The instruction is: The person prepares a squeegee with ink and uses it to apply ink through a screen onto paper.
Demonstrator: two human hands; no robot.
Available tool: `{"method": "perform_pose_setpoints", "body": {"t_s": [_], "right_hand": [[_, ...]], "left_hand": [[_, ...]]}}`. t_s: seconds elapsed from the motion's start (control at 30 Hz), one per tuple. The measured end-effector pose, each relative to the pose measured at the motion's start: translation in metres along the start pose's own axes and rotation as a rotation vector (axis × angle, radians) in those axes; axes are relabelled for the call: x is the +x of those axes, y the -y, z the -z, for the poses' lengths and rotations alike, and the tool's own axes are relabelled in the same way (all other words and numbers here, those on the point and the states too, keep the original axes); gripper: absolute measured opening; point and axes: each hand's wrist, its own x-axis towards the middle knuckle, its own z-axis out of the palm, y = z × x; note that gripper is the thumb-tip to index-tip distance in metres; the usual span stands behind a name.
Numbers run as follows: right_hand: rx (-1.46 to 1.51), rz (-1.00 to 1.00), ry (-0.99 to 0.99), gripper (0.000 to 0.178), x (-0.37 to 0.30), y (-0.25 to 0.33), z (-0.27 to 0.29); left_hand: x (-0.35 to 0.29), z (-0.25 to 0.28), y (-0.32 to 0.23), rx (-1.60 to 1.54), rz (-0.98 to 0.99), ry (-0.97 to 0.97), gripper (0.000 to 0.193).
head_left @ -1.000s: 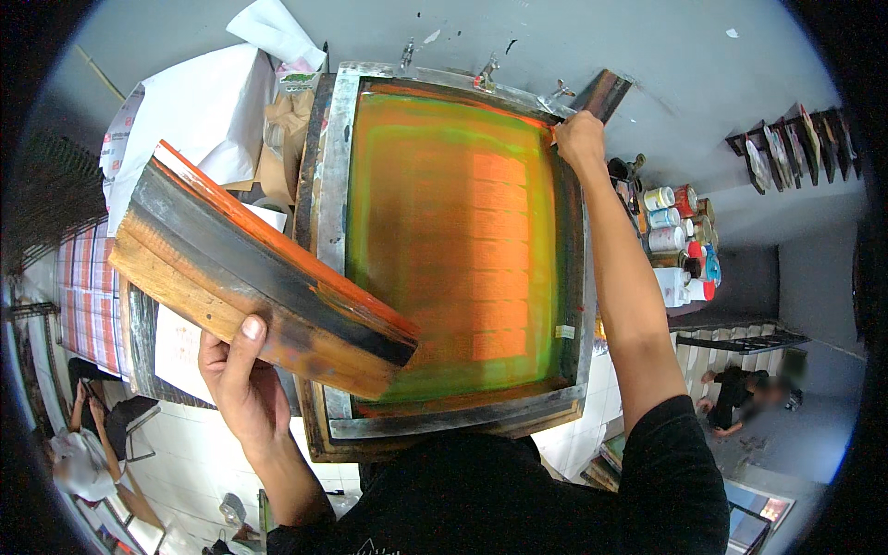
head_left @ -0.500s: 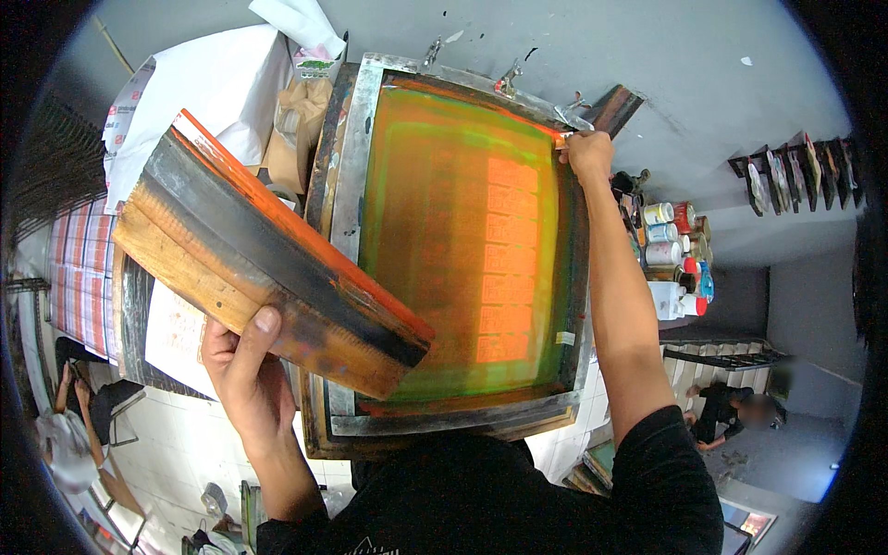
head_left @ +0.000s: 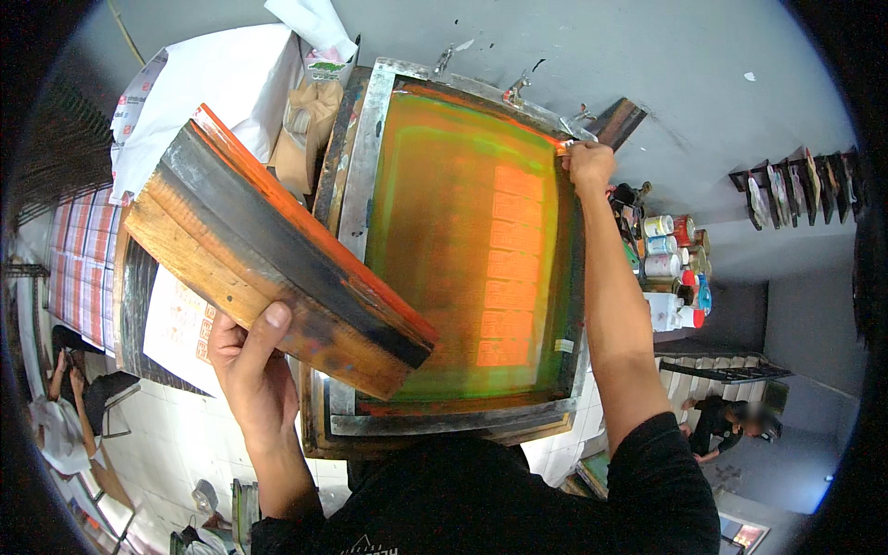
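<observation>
A wide wooden squeegee [head_left: 277, 264] with an orange ink-coated blade edge is in my left hand [head_left: 259, 375], thumb on top and fingers beneath. It is held tilted above the left side of a screen printing frame [head_left: 353, 222]. The frame's mesh [head_left: 435, 222] looks green and orange, with a column of bright orange rectangular designs [head_left: 511, 277] on its right part. At the frame's far right corner, my right hand [head_left: 590, 166] is closed, with a small orange and white piece at its fingertips; its kind I cannot make out.
Metal clamps [head_left: 518, 90] line the frame's far edge. White wrapped bundles [head_left: 222, 83] and a brown paper bag [head_left: 305, 125] stand far left, above a printed white sheet [head_left: 171, 324]. Paint tubs and bottles [head_left: 661, 250] sit right. People [head_left: 726, 425] are at both sides.
The view has shifted slightly. My left hand still holds the squeegee at nearly the same tilt, and my right hand remains at the frame's far right corner.
</observation>
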Motion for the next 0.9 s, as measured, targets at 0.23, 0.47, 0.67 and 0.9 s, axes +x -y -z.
{"method": "perform_pose_setpoints", "body": {"t_s": [0.23, 0.47, 0.67, 0.9], "right_hand": [[0.071, -0.042, -0.048, 0.020, 0.004, -0.005, -0.018], [0.157, -0.082, -0.012, 0.021, -0.024, 0.030, -0.013], [0.500, -0.196, 0.071, 0.017, -0.028, 0.032, -0.021], [0.636, -0.289, 0.136, 0.012, -0.038, 0.054, -0.030]], "left_hand": [[0.000, -0.003, 0.000, 0.009, -0.006, 0.013, 0.035], [-0.002, -0.004, 0.001, 0.017, 0.007, -0.006, 0.036], [-0.003, -0.004, -0.001, 0.030, 0.000, -0.004, 0.036], [-0.005, -0.003, -0.002, 0.038, -0.010, -0.021, 0.034]]}}
